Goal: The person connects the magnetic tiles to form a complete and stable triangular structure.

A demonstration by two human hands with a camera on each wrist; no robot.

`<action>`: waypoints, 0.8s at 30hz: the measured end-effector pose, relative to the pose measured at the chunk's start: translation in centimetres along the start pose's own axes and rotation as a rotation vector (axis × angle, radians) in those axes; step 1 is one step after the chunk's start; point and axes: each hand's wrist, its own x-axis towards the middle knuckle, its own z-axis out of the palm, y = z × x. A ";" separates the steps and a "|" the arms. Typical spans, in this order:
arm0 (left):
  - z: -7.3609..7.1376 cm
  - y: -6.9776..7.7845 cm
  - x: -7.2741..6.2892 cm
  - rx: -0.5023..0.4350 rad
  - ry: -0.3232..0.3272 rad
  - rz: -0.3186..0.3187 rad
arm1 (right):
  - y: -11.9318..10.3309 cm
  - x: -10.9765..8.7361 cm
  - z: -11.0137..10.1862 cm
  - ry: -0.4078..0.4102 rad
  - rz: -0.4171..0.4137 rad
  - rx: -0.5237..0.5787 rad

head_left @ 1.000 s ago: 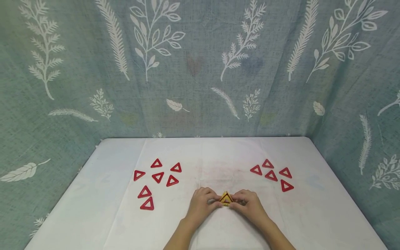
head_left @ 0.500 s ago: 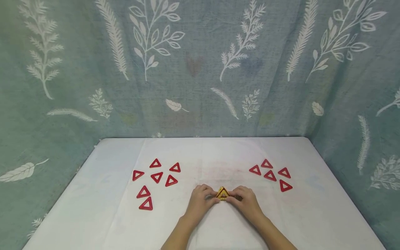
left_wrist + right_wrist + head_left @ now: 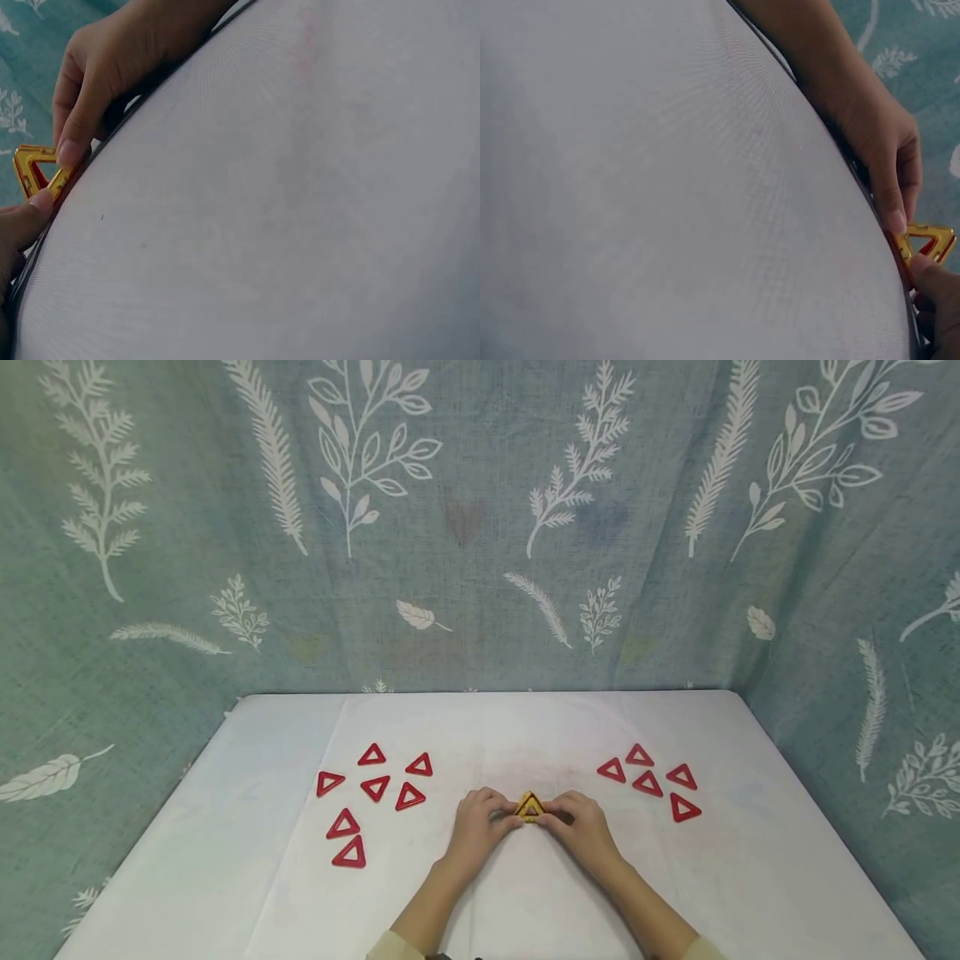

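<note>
Between my two hands, a small yellow triangular magnetic tile piece stands with its point up, low over the white table. The left hand pinches its left side with thumb and fingertips. On the opposite side, the right hand pinches it the same way. Both wrist views show the yellow triangle frame with an open middle. Some red shows through the yellow frame and along its lower edge. Thumbs and fingertips hide part of its sides.
Several red triangle tiles lie scattered on the left of the white table. Another group of red triangles lies on the right. A grey-green leaf-patterned curtain rises behind the far edge and along both sides.
Both hands have moved away from the body and slightly left, carrying the yellow tile piece between them. Sleeve ends now show at the bottom. The red triangles lie as before.
</note>
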 end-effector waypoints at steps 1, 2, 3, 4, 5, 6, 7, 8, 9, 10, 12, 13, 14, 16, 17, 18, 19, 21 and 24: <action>0.0 -0.1 0.1 0.006 -0.001 -0.004 | 0.0 0.2 0.1 0.001 0.003 0.004; 0.0 -0.1 0.3 0.007 -0.004 -0.012 | 0.1 0.3 0.1 0.001 0.010 0.008; 0.0 -0.2 0.4 0.009 -0.007 -0.019 | 0.1 0.5 0.2 0.002 0.015 0.010; 0.0 -0.2 0.6 0.012 -0.009 -0.025 | 0.2 0.6 0.3 0.001 0.020 0.008; 0.0 -0.3 0.8 0.017 -0.012 -0.033 | 0.2 0.8 0.3 0.001 0.027 0.005; 0.1 -0.3 0.9 0.020 -0.014 -0.040 | 0.3 1.0 0.4 0.002 0.035 0.001; 0.1 -0.3 1.2 0.026 -0.014 -0.048 | 0.3 1.2 0.4 0.000 0.040 -0.003; 0.1 -0.4 1.4 0.027 -0.015 -0.057 | 0.4 1.4 0.5 0.001 0.042 -0.009; 0.1 -0.4 1.6 0.030 -0.014 -0.063 | 0.4 1.6 0.5 0.000 0.042 -0.017; 0.1 -0.4 1.9 0.031 -0.013 -0.071 | 0.5 1.9 0.5 -0.001 0.044 -0.023; 0.1 -0.4 2.5 0.035 -0.013 -0.086 | 0.6 2.4 0.5 -0.007 0.054 -0.031; 0.1 -0.4 2.8 0.040 -0.015 -0.089 | 0.6 2.6 0.5 -0.011 0.063 -0.036; 0.2 -0.5 3.0 0.037 -0.020 -0.098 | 0.7 2.9 0.5 -0.014 0.073 -0.038; 0.2 -0.7 3.5 0.035 -0.028 -0.101 | 0.9 3.2 0.6 -0.019 0.100 -0.039; 0.2 -0.8 3.7 0.037 -0.033 -0.101 | 1.0 3.4 0.7 -0.020 0.109 -0.040; 0.2 -0.9 3.8 0.042 -0.034 -0.096 | 1.1 3.5 0.8 -0.023 0.119 -0.037; 0.2 -1.0 4.0 0.041 -0.032 -0.098 | 1.2 3.7 0.9 -0.026 0.126 -0.034; 0.3 -1.2 4.3 0.042 -0.025 -0.107 | 1.4 4.1 1.2 -0.040 0.148 -0.032; 0.4 -1.2 4.7 0.048 -0.018 -0.140 | 1.8 4.7 1.4 -0.067 0.187 -0.038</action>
